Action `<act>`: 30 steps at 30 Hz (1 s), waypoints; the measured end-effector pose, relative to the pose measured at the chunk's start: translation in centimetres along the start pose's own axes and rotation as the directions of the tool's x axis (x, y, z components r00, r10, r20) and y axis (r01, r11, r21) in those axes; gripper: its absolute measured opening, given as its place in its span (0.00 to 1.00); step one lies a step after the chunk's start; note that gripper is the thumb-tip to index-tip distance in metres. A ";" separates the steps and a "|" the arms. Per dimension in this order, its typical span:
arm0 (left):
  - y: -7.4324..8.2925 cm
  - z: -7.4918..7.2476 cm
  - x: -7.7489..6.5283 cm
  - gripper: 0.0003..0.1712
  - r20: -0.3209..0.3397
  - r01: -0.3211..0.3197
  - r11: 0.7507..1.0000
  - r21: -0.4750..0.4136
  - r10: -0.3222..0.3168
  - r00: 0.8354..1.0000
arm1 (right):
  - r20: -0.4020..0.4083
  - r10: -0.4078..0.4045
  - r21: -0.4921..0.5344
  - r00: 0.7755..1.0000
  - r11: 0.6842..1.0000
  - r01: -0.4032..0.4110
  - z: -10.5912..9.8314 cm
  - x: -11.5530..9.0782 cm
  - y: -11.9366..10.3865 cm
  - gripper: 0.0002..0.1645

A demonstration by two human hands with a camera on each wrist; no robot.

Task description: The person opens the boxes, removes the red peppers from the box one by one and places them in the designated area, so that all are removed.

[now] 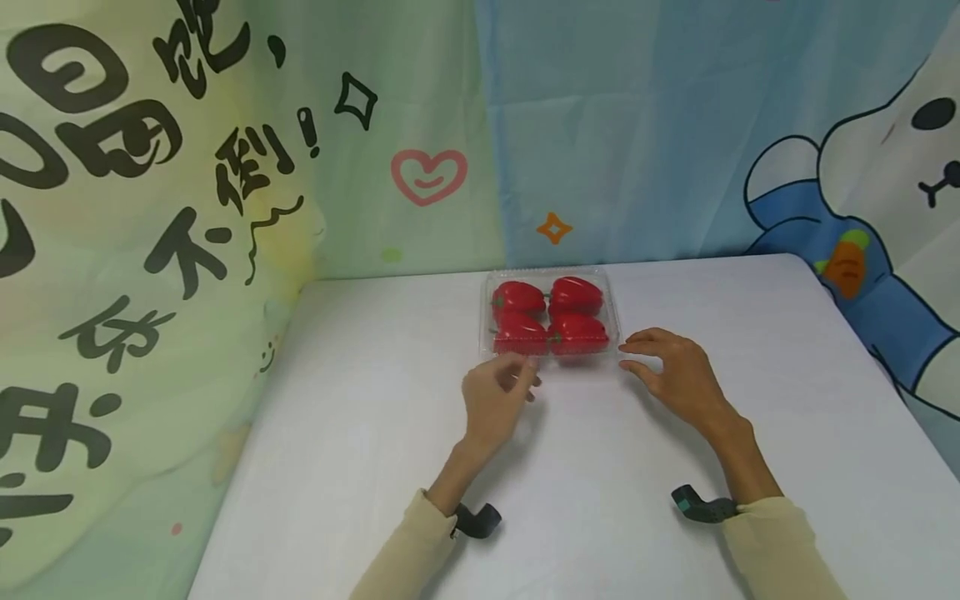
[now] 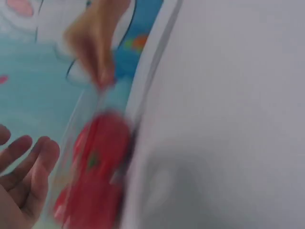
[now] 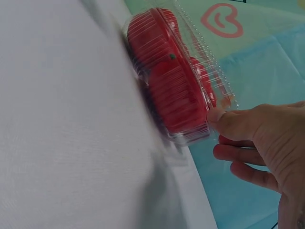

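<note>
A clear plastic box [image 1: 486, 312] holds several red bell peppers [image 1: 577, 332] at the far side of the white table. My left hand [image 1: 497, 398] is at the box's front side, fingers loosely bent; in the left wrist view the fingertips [image 2: 48, 151] appear beside the box without gripping it. My right hand [image 1: 678, 375] is at the front right corner. The right wrist view shows its thumb [image 3: 217, 115] against the rim and a fingertip behind the clear plastic, so it pinches the corner. Whether a lid covers the box, I cannot tell.
The white table [image 1: 375, 467] stretches toward me in front of the box. Behind it hangs a printed curtain [image 1: 637, 125] with a heart and a cartoon bear; another printed curtain [image 1: 150, 375] with black writing runs along the left. A dark wrist device [image 1: 478, 522] sits at each cuff.
</note>
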State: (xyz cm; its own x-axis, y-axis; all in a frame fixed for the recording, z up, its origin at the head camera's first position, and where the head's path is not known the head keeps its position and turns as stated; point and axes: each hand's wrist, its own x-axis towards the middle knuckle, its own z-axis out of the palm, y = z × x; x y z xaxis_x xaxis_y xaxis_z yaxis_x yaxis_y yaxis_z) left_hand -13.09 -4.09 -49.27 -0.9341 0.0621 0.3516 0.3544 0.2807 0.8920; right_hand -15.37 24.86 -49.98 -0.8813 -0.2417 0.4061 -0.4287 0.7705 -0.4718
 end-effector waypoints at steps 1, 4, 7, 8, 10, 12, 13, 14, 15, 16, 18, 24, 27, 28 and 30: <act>0.0 1.1 -0.4 0.12 0.051 0.051 0.995 -0.088 -0.047 0.998 | -0.002 0.001 0.000 1.000 1.000 -0.001 0.1 -0.1 0.1 0.17; -0.1 4.3 -1.3 0.13 0.222 0.258 0.907 -0.333 -0.191 0.956 | -0.010 0.001 -0.010 1.000 1.000 -0.001 0.3 -0.2 0.1 0.15; -0.3 7.5 -1.7 0.16 0.333 0.444 0.783 -0.435 -0.318 0.887 | -0.028 -0.023 -0.029 0.999 0.999 0.022 0.5 -0.3 -0.1 0.13; -0.4 8.4 -1.7 0.16 0.347 0.483 0.748 -0.455 -0.350 0.870 | -0.033 -0.036 -0.038 0.999 0.999 0.035 0.5 -0.3 -0.3 0.12; -0.6 10.1 -1.6 0.17 0.340 0.518 0.709 -0.478 -0.394 0.854 | -0.041 -0.066 -0.056 0.997 0.996 0.063 0.7 -0.2 -0.6 0.12; -0.7 11.4 -1.2 0.17 0.292 0.511 0.693 -0.509 -0.419 0.860 | -0.044 -0.095 -0.078 0.994 0.993 0.091 0.7 -0.1 -0.9 0.13; -0.8 11.9 -1.0 0.16 0.270 0.502 0.689 -0.523 -0.424 0.864 | -0.043 -0.108 -0.085 0.993 0.991 0.104 0.8 -0.1 -1.0 0.14; -1.0 12.4 -0.8 0.16 0.245 0.486 0.691 -0.535 -0.424 0.872 | -0.043 -0.119 -0.098 0.992 0.989 0.115 0.8 -0.1 -1.1 0.15; -1.1 12.7 -0.6 0.15 0.221 0.470 0.694 -0.546 -0.422 0.879 | -0.043 -0.130 -0.107 0.991 0.986 0.125 0.8 0.0 -1.2 0.16; -1.2 13.0 -0.4 0.14 0.198 0.454 0.699 -0.553 -0.419 0.886 | -0.042 -0.141 -0.117 0.989 0.984 0.135 0.8 0.0 -1.3 0.16; -1.4 13.4 -0.2 0.13 0.169 0.423 0.713 -0.559 -0.402 0.900 | -0.043 -0.161 -0.133 0.986 0.979 0.154 0.8 0.1 -1.2 0.18; -1.4 14.3 0.3 0.14 0.103 0.359 0.743 -0.565 -0.369 0.924 | -0.062 -0.212 -0.150 0.975 0.968 0.201 0.6 0.3 -0.7 0.18; -1.4 14.8 0.3 0.12 0.077 0.355 0.739 -0.572 -0.382 0.921 | -0.074 -0.222 -0.143 0.972 0.967 0.210 0.8 0.1 -0.4 0.17; -1.5 15.0 0.3 0.12 0.067 0.351 0.739 -0.575 -0.385 0.921 | -0.078 -0.223 -0.140 0.972 0.967 0.211 0.9 0.0 -0.3 0.17; -1.5 15.4 0.3 0.11 0.052 0.344 0.742 -0.575 -0.386 0.921 | -0.084 -0.226 -0.132 0.971 0.968 0.214 1.0 -0.2 -0.1 0.16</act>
State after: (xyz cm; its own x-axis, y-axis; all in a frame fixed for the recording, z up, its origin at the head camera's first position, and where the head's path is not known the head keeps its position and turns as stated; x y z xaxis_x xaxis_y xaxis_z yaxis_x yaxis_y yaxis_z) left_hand -14.55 10.24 -54.91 -0.9994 -0.0017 -0.0354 -0.0330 -0.3211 0.9465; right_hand -15.39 24.24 -50.78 -0.7419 -0.3592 0.5661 -0.5770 0.7722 -0.2661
